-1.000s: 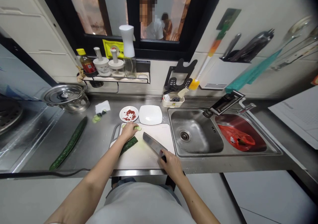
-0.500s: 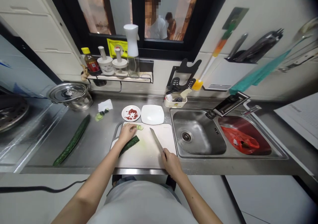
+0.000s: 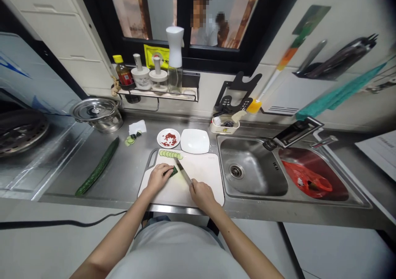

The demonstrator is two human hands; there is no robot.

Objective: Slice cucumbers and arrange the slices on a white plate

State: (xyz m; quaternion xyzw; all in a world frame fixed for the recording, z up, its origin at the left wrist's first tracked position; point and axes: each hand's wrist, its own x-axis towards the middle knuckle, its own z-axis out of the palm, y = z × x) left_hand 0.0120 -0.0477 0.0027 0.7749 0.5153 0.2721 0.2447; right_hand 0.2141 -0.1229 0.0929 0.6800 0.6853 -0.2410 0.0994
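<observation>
My left hand (image 3: pixel 160 177) is closed over a cut cucumber piece (image 3: pixel 174 170), whose end shows past my fingers on the white cutting board (image 3: pixel 201 190). In my right hand (image 3: pixel 201 193) is a kitchen knife (image 3: pixel 183 171), its blade slanting up and left, close beside the cucumber's end. A row of cucumber slices (image 3: pixel 170 154) lies along the board's far edge, near the knife tip. Behind the board stand a small plate of chopped red pieces (image 3: pixel 168 139) and a white square plate (image 3: pixel 194 141).
A whole cucumber (image 3: pixel 98 167) lies left of the board, near some cucumber scraps (image 3: pixel 130 140) and a white paper (image 3: pixel 137 127). The lidded pot (image 3: pixel 107 120) stands at the back left. To the right is a double sink (image 3: pixel 256 172) holding a red plastic bag (image 3: pixel 307 181).
My left hand has come back from the slices at the board's far edge to the cucumber piece. The knife has moved left beside it. The view has shifted slightly.
</observation>
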